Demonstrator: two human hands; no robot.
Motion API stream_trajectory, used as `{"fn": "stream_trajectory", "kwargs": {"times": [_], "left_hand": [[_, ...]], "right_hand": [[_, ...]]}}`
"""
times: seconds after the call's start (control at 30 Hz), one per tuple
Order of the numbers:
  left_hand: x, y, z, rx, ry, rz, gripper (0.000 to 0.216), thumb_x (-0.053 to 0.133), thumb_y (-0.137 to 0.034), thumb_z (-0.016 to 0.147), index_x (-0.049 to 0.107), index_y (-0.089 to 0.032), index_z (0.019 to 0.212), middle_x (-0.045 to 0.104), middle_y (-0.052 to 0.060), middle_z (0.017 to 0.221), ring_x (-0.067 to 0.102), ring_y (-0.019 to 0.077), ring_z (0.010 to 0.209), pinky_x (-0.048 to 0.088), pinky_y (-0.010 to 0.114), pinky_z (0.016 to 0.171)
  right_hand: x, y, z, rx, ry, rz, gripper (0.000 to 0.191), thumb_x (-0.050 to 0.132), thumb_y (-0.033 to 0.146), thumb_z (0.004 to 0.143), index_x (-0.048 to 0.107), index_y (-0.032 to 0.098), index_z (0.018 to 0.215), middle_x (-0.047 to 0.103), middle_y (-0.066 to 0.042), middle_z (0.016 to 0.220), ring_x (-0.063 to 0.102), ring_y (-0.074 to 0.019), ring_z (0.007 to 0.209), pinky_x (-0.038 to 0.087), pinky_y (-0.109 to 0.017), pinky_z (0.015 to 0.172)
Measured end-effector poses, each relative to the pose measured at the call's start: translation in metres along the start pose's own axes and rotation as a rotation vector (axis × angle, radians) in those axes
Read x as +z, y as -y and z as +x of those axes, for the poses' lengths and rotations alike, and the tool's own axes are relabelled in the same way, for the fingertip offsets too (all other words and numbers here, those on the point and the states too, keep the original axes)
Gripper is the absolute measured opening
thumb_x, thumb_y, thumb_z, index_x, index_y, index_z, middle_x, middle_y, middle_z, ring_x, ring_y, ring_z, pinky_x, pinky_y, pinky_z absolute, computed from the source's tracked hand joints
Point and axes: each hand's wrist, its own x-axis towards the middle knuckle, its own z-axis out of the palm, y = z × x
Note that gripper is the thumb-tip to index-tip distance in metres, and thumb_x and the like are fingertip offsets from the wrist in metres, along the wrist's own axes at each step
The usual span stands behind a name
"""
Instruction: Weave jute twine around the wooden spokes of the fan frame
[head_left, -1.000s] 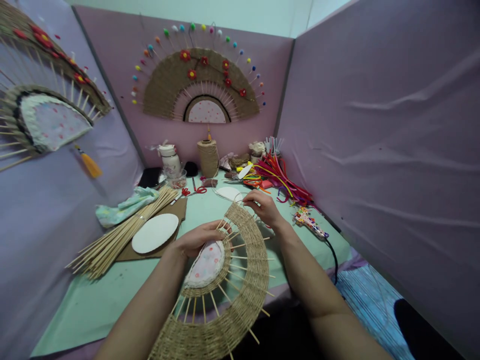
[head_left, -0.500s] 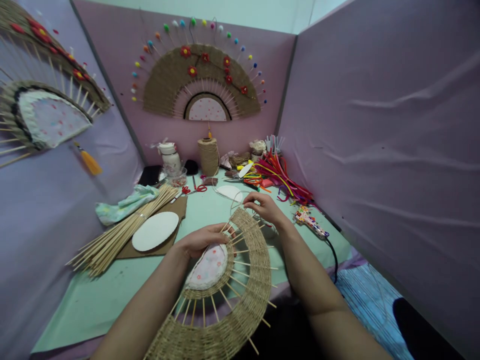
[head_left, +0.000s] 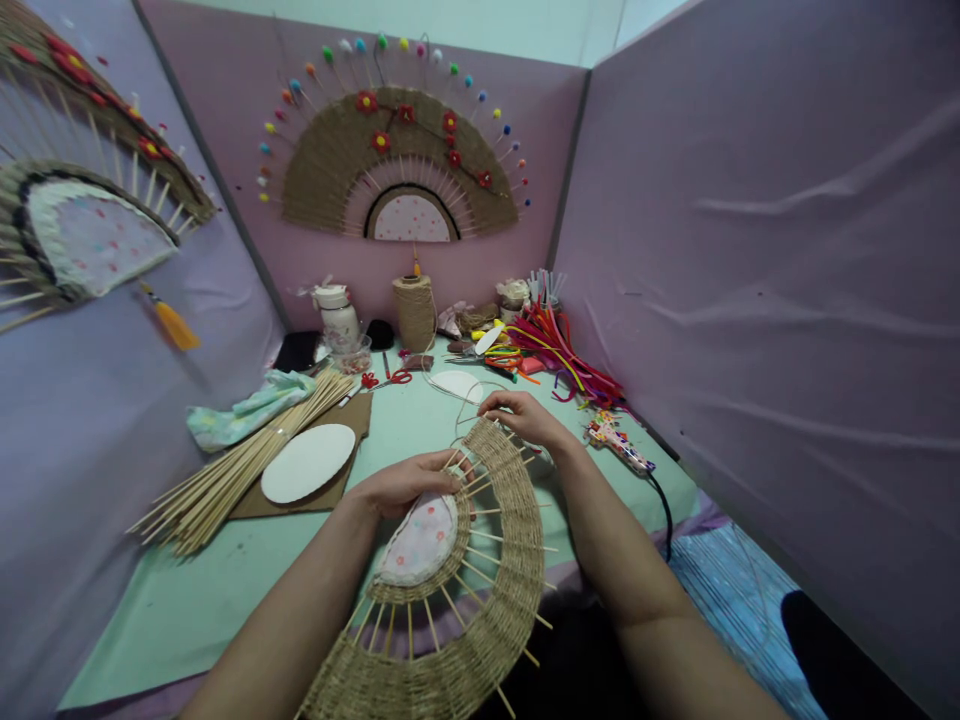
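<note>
A half-round woven fan (head_left: 517, 530) of twine on thin wooden sticks is held tilted in front of me, its lower part reaching the bottom edge of the view. At its centre sits a white half-disc (head_left: 421, 540) with small pink flowers. My left hand (head_left: 420, 478) grips the fan by this inner part, thumb on top. My right hand (head_left: 517, 412) pinches the loose twine (head_left: 466, 412) at the fan's upper end, fingertips close to the woven edge. The twine loops back toward a large spool (head_left: 414, 312) standing behind.
To the left, a bundle of sticks (head_left: 240, 470) and a white oval card (head_left: 309, 464) lie on cardboard. Red scissors (head_left: 400, 377) are farther back. Colourful pipe cleaners (head_left: 577, 355) and a glue gun (head_left: 621, 445) with a black cord are at right. Finished fans (head_left: 330, 150) hang on the walls.
My right hand has come slightly down and left, closer to the fan's upper edge, with the twine. The fan has shifted a little; my left hand keeps its hold.
</note>
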Motion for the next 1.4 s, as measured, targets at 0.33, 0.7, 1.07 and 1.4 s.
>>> {"fn": "stream_trajectory", "kwargs": {"times": [0.33,0.7,1.07,1.4], "left_hand": [[0.009,0.001,-0.001,-0.047,-0.013,0.022,0.026,0.067,-0.016,0.067,0.065,-0.019,0.093,0.068,0.005,0.081,0.06,0.0185,0.068,0.045,0.031,0.066],[0.009,-0.002,0.002,0.024,-0.132,-0.02,0.025,0.067,-0.016,0.067,0.062,-0.017,0.091,0.068,0.006,0.077,0.06,0.018,0.064,0.044,0.029,0.061],[0.014,-0.001,0.004,0.112,-0.065,-0.095,0.03,0.069,-0.016,0.07,0.055,-0.017,0.096,0.069,0.009,0.084,0.066,0.0175,0.071,0.049,0.029,0.068],[0.032,0.012,0.018,0.293,-0.172,-0.201,0.028,0.069,-0.021,0.071,0.055,-0.018,0.095,0.07,0.011,0.088,0.067,0.0216,0.078,0.05,0.032,0.069]], "right_hand": [[-0.002,-0.001,0.001,-0.058,-0.075,-0.083,0.009,0.066,0.022,0.074,0.066,0.017,0.067,0.064,-0.001,0.068,0.056,-0.0131,0.067,0.042,-0.025,0.068],[-0.003,-0.001,-0.001,-0.033,-0.106,-0.047,0.012,0.061,0.026,0.079,0.063,0.016,0.073,0.062,-0.001,0.072,0.054,-0.0129,0.069,0.041,-0.025,0.068],[-0.005,-0.003,0.0,0.117,-0.083,0.238,0.021,0.06,0.037,0.08,0.062,0.015,0.079,0.057,0.0,0.072,0.049,-0.0113,0.068,0.04,-0.023,0.066],[-0.003,0.012,-0.004,0.173,-0.062,0.477,0.023,0.07,0.034,0.07,0.064,0.016,0.084,0.062,-0.001,0.079,0.054,-0.0123,0.069,0.043,-0.023,0.064]]}}
